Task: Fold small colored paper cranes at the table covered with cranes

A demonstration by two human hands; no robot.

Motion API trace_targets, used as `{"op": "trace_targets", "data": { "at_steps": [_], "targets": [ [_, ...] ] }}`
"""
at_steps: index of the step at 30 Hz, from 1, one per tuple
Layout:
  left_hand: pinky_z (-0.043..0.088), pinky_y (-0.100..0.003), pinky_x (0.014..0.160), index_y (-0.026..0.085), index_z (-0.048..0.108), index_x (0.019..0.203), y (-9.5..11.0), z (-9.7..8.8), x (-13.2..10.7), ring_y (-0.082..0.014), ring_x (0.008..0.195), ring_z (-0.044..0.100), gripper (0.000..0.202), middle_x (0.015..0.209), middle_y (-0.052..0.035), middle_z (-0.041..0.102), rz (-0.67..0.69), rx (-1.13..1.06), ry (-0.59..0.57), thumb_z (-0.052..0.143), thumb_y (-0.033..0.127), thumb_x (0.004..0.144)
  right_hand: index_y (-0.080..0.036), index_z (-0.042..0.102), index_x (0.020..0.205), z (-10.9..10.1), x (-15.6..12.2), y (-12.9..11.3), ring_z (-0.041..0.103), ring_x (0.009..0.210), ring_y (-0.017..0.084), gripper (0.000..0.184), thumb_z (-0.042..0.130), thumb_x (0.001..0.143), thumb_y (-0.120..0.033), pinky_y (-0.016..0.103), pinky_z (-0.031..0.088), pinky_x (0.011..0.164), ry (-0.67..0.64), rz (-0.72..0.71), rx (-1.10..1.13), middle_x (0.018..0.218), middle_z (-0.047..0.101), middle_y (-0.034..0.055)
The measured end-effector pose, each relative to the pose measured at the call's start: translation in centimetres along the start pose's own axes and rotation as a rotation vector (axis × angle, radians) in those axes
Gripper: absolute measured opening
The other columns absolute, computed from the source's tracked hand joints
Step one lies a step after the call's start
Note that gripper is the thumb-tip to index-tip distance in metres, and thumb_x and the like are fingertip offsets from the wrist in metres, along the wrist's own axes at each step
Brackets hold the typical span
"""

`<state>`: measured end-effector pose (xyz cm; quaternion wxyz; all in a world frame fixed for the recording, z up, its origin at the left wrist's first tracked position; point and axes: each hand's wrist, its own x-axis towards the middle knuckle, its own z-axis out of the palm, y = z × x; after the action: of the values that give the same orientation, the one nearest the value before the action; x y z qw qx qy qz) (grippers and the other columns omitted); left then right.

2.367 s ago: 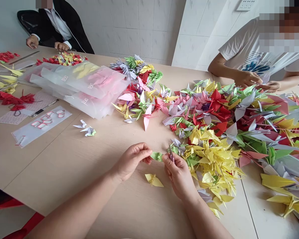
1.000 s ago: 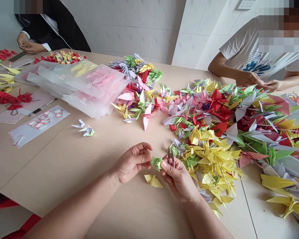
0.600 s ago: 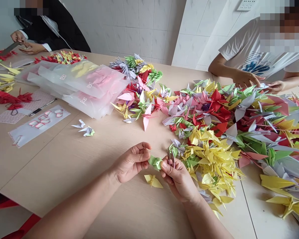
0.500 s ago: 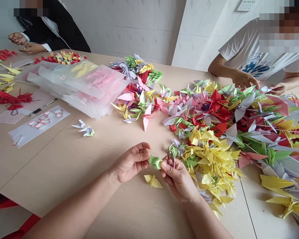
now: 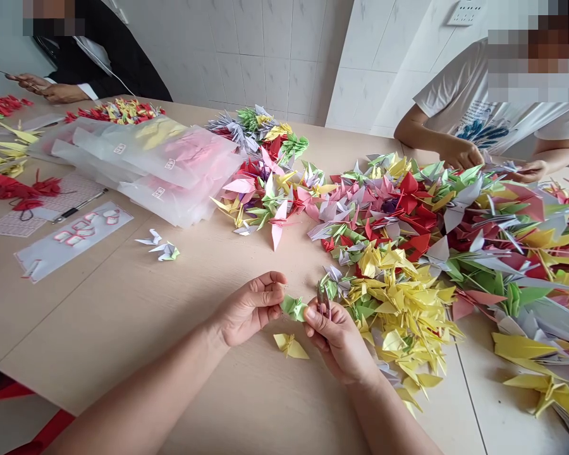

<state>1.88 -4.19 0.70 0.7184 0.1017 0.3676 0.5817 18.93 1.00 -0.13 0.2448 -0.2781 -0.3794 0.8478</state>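
Observation:
A small green origami paper crane (image 5: 293, 308) is stretched between my two hands, above the table. My left hand (image 5: 253, 304) pinches its left side between thumb and fingers. On its other side, the thumb and fingers of my right hand (image 5: 334, 335) press on the paper. That same hand also keeps a small metal tool with two narrow dark tips (image 5: 323, 300), its tips pointing up; the rest is hidden in the palm. A yellow paper crane (image 5: 291, 346) lies on the table just below my hands.
Folded cranes pile up (image 5: 398, 297) on the right. Plastic bags (image 5: 171, 164) lie at the back left, by a pen (image 5: 79, 205) and a white card (image 5: 76, 243). Grey-white cranes (image 5: 164, 248) rest left of centre. Two people sit across the table (image 5: 137, 316), their hands at work.
My hands keep the same grip on the green crane, which has turned slightly. The far-left person's hands have shifted, and the right person now lifts a pale paper piece.

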Motion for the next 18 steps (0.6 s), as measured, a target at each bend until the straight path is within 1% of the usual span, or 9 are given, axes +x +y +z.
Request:
{"op": "trace_targets", "data": {
  "at_steps": [6,12,18],
  "targets": [
    [0.044,-0.014,0.052,0.014,0.061,0.088,-0.3,-0.7,0.8,-0.0049,0.054,0.053,0.020,0.064,0.0042,0.053,-0.005,-0.004,-0.034,0.069,0.008,0.071,-0.015,0.052,0.060,-0.2,0.2,-0.1,0.028,0.042,0.004,0.029,0.070,0.074,-0.033,0.021,0.015,0.041,0.025,0.021,-0.030,0.051,0.048,-0.0047],
    [0.044,-0.016,0.054,0.016,0.061,0.091,-0.3,-1.1,1.1,-0.0061,0.056,0.053,0.022,0.066,0.0035,0.054,0.023,-0.002,-0.069,0.069,0.009,0.072,-0.015,0.051,0.061,0.1,0.3,-0.2,0.025,0.041,0.003,0.031,0.070,0.073,-0.036,0.021,0.012,0.039,0.044,0.030,-0.038,0.052,0.045,-0.0055],
    [0.044,-0.016,0.052,0.016,0.061,0.093,-0.4,-1.2,1.3,-0.0066,0.057,0.054,0.023,0.068,0.0024,0.056,0.057,-0.010,-0.064,0.068,0.009,0.072,-0.015,0.050,0.059,0.2,0.5,0.2,0.024,0.041,0.004,0.032,0.070,0.073,-0.036,0.021,0.012,0.040,0.038,0.003,-0.018,0.051,0.043,-0.0059]
  ]
}}
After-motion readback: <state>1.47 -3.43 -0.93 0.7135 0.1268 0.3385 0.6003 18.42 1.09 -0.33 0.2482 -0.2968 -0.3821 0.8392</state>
